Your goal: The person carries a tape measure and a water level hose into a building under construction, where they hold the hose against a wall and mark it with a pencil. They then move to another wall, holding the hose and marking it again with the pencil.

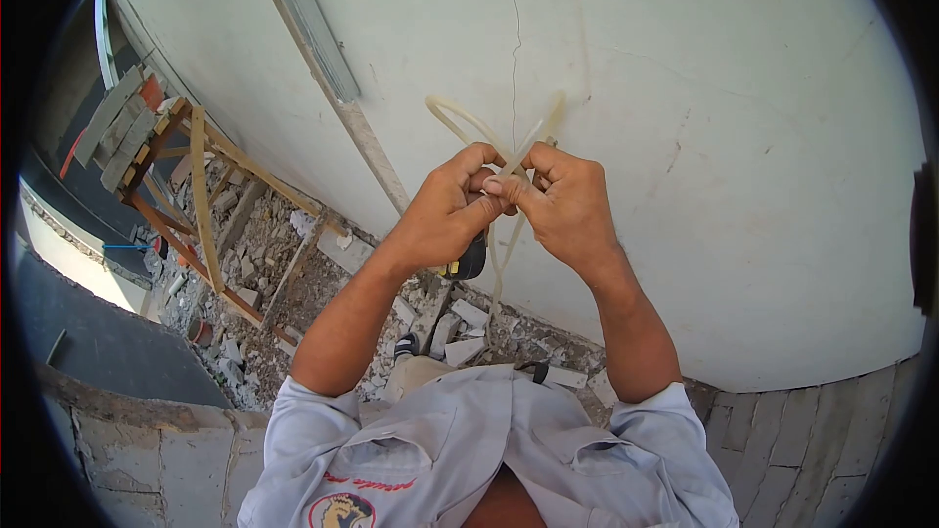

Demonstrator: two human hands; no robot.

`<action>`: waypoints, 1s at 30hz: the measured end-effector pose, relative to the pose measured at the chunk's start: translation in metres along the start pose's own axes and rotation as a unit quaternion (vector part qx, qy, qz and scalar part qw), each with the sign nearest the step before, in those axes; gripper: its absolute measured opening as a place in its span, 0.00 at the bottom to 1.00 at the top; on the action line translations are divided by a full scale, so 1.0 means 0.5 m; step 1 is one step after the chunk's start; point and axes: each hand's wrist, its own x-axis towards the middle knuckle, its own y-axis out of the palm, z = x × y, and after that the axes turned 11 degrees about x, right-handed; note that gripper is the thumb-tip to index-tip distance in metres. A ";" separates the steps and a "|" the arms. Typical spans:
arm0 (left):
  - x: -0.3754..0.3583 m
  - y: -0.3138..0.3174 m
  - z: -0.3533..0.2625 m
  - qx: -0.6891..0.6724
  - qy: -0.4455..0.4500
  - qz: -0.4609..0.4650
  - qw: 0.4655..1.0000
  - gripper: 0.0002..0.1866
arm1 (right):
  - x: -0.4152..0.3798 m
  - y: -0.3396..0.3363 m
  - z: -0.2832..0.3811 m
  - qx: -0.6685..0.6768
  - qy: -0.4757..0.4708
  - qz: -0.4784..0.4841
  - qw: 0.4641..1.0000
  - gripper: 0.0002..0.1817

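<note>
A pale, translucent flexible tube (556,110) is bent into loops in front of the white wall, and its lower lengths hang down between my wrists. My left hand (452,207) is closed, with thumb and fingers pinching the tube. Pressed up against it, my right hand (567,198) grips the same tube, its thumb lying across the strand. Below my left palm shows a black and yellow tape measure (469,260); the fingers hide how it is held. Where the tube strands cross is partly covered by my fingertips.
A cracked white wall (704,176) rises close ahead, with a metal channel (311,20) fixed on it. Leftward stands a wooden trestle (201,196) bearing grey blocks. Broken rubble (469,313) covers the ground by my feet. Low block walls (186,460) flank me.
</note>
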 end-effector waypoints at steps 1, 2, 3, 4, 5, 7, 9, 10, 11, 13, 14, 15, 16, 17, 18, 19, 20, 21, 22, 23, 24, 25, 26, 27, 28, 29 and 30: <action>0.002 -0.007 -0.001 0.026 0.009 0.007 1.000 0.14 | 0.000 0.002 -0.001 0.030 -0.012 0.001 0.999 0.14; 0.004 -0.013 -0.001 0.053 0.019 0.012 0.998 0.14 | -0.001 0.004 -0.001 0.060 -0.025 0.003 0.998 0.14; 0.005 -0.016 -0.001 0.048 0.026 0.017 0.998 0.14 | -0.003 0.001 -0.001 0.052 -0.020 -0.007 0.998 0.14; 0.004 -0.019 0.000 0.043 0.032 0.021 0.998 0.13 | -0.008 -0.009 0.000 0.044 -0.014 -0.017 0.999 0.15; 0.001 -0.022 0.000 0.038 0.038 0.026 0.998 0.13 | -0.014 -0.021 0.000 0.037 -0.009 -0.028 0.999 0.15; -0.011 -0.032 -0.007 0.019 0.012 0.012 1.000 0.13 | -0.031 -0.059 0.005 -0.024 0.043 -0.002 0.999 0.15; -0.022 -0.053 -0.009 0.008 -0.008 -0.012 1.000 0.14 | -0.052 -0.104 0.007 -0.050 0.087 -0.001 0.995 0.14; -0.024 -0.077 -0.004 0.006 -0.017 -0.028 0.999 0.15 | -0.065 -0.125 0.006 -0.044 0.106 -0.013 0.993 0.13; -0.027 -0.098 0.003 0.004 -0.028 -0.044 0.999 0.15 | -0.079 -0.145 0.005 -0.038 0.126 -0.025 0.991 0.13; -0.027 -0.128 0.025 0.046 0.005 -0.096 0.994 0.17 | -0.104 -0.187 0.009 -0.012 0.096 -0.062 0.993 0.12; -0.029 -0.143 0.029 0.046 -0.008 -0.109 0.993 0.18 | -0.117 -0.210 0.012 0.000 0.083 -0.082 0.993 0.12; -0.032 -0.160 0.026 0.046 -0.022 -0.119 0.992 0.18 | -0.127 -0.234 0.017 -0.024 0.084 -0.115 0.990 0.12; -0.034 -0.176 0.021 0.028 -0.044 -0.144 0.988 0.18 | -0.135 -0.258 0.022 -0.049 0.087 -0.147 0.984 0.13; -0.035 -0.195 0.016 0.010 -0.066 -0.169 0.983 0.18 | -0.143 -0.284 0.026 -0.076 0.090 -0.178 0.977 0.13; -0.035 -0.217 0.019 0.017 -0.065 -0.192 0.979 0.18 | -0.153 -0.309 0.027 -0.106 0.091 -0.218 0.966 0.14; -0.035 -0.242 0.024 0.025 -0.065 -0.215 0.974 0.17 | -0.163 -0.335 0.027 -0.135 0.091 -0.255 0.953 0.15; -0.036 -0.269 0.032 0.039 -0.059 -0.231 0.971 0.17 | -0.176 -0.369 0.032 -0.133 0.099 -0.279 0.946 0.16; -0.041 -0.305 0.042 0.046 -0.060 -0.233 0.969 0.16 | -0.191 -0.400 0.039 -0.137 0.096 -0.311 0.935 0.17; -0.050 -0.337 0.040 0.065 -0.070 -0.239 0.966 0.16 | -0.206 -0.433 0.046 -0.159 0.099 -0.346 0.919 0.18; -0.059 -0.360 0.031 0.082 -0.085 -0.258 0.959 0.18 | -0.224 -0.473 0.052 -0.195 0.087 -0.364 0.906 0.19; -0.068 -0.394 0.033 0.109 -0.091 -0.270 0.952 0.20 | -0.241 -0.509 0.058 -0.215 0.091 -0.396 0.888 0.19; -0.075 -0.422 0.032 0.103 -0.090 -0.280 0.950 0.21 | -0.260 -0.544 0.063 -0.228 0.080 -0.406 0.881 0.19; -0.082 -0.461 0.037 0.140 -0.097 -0.276 0.946 0.23 | -0.270 -0.560 0.071 -0.257 0.088 -0.444 0.854 0.19; -0.089 -0.493 0.044 0.142 -0.105 -0.272 0.946 0.24 | -0.281 -0.582 0.071 -0.258 0.081 -0.468 0.841 0.20; -0.095 -0.513 0.049 0.144 -0.111 -0.269 0.946 0.24 | -0.291 -0.599 0.074 -0.261 0.077 -0.461 0.845 0.20; -0.097 -0.525 0.053 0.150 -0.119 -0.270 0.944 0.25 | -0.298 -0.607 0.075 -0.259 0.081 -0.476 0.837 0.21; -0.099 -0.533 0.055 0.157 -0.124 -0.271 0.941 0.25 | -0.296 -0.597 0.076 -0.255 0.082 -0.491 0.829 0.21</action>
